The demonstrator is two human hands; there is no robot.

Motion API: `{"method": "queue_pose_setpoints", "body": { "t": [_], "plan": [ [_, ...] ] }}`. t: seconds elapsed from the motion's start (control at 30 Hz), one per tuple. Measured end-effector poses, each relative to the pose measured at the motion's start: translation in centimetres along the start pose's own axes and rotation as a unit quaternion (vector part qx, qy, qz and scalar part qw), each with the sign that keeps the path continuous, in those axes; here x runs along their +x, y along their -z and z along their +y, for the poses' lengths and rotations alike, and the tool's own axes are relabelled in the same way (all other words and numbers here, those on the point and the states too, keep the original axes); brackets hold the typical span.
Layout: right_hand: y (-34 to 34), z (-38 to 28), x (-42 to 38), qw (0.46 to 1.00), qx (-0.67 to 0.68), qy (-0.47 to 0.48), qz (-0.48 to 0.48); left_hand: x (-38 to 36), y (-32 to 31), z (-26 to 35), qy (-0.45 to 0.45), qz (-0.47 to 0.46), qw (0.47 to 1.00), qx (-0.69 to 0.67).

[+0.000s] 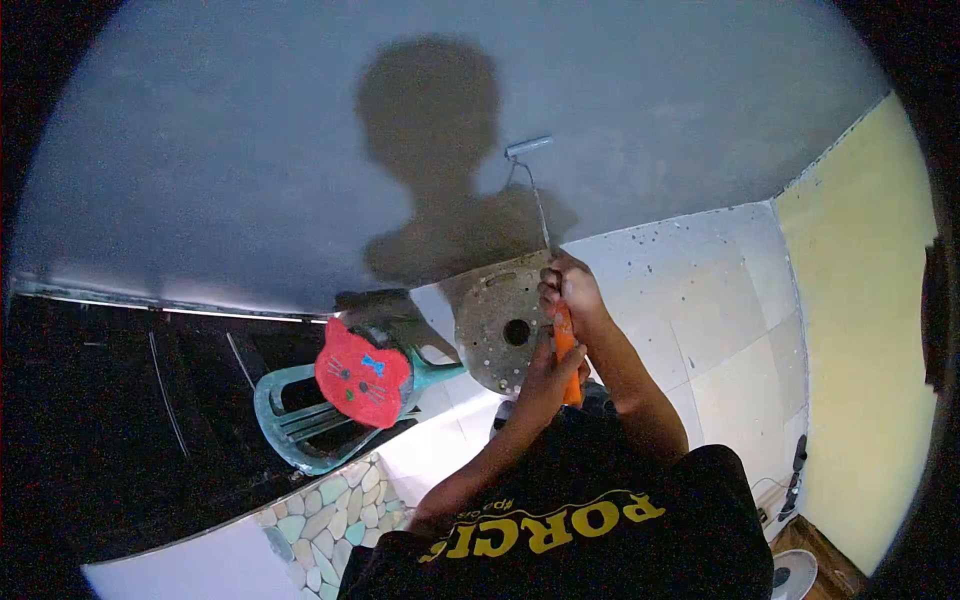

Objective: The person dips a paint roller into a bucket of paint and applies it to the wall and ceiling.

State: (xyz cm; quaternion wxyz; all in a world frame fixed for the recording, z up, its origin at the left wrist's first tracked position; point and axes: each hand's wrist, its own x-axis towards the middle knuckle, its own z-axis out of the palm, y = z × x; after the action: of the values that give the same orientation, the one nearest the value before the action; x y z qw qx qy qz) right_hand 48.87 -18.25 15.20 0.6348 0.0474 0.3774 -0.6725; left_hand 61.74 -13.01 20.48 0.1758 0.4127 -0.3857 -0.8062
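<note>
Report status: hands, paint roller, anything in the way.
Left hand lower, right hand higher, both gripping paint roller. Roller head at grey wall, contact unclear. Nothing seen blocking it; green chair off left.

One head-worn view looks forward and down from just above the shirt toward the grey wall.

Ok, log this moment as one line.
left hand: grips orange handle | right hand: grips higher up | roller: at grey wall, contact unclear
</note>
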Motion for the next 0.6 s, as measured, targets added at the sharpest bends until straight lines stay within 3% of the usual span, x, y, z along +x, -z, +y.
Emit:
{"method": "queue_pose_setpoints", "body": {
  "t": [0.07, 0.17, 0.3, 0.4, 0.5, 0.6],
  "plan": [
    [-1.0, -1.2, -1.4, 0.999, -0.006, 0.037, -0.033, -0.1, -0.3, 0.5, -0.022, -0.049, 0.996, 0.069],
    [-2.2, -2.6, -3.3, 0.997, -0.036, 0.039, -0.058, -1.9, -1.6, 1.3, -0.071, -0.043, 0.986, 0.147],
    [-2.3, -3.2, -4.1, 0.996, -0.053, 0.038, -0.062, -2.2, -2.0, 1.1, -0.090, -0.073, 0.986, 0.121],
    [-0.5, -2.3, -2.1, 0.998, -0.023, 0.007, -0.054, -1.1, -2.1, 1.4, -0.052, -0.049, 0.987, 0.145],
    [-0.2, -2.5, -1.3, 0.997, -0.052, 0.035, -0.035, -0.2, -1.8, 1.1, -0.030, -0.051, 0.986, 0.158],
    [-1.8, -3.6, -3.2, 0.995, -0.035, 0.042, -0.079, -1.8, -2.9, 1.7, -0.102, -0.017, 0.984, 0.143]
  ]
}}
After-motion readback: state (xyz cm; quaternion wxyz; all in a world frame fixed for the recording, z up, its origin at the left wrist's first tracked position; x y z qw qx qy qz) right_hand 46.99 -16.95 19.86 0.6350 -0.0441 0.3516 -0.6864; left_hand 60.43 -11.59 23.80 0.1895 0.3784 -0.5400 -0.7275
